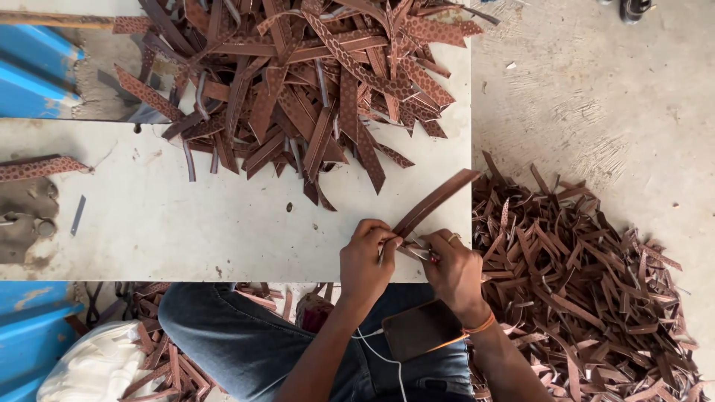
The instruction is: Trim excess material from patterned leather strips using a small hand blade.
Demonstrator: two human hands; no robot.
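While both hands grip one brown strap [436, 202] at the table's [186, 223] near right edge, left hand [366, 262] and right hand [452, 272] pinching it, two uncounted strap heaps lie: far pile [313, 82], floor pile [588, 290] right.

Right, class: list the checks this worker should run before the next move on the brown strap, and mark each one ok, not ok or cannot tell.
1. Left hand grips the strap end: ok.
2. Right hand on the same end of the brown strap: ok.
3. Small tool at the fingers: cannot tell, too small.
4. Table bare under the hands: ok.
5. Strap pile on the table apart from the held strap: ok.
6. Phone resting on the lap: ok.
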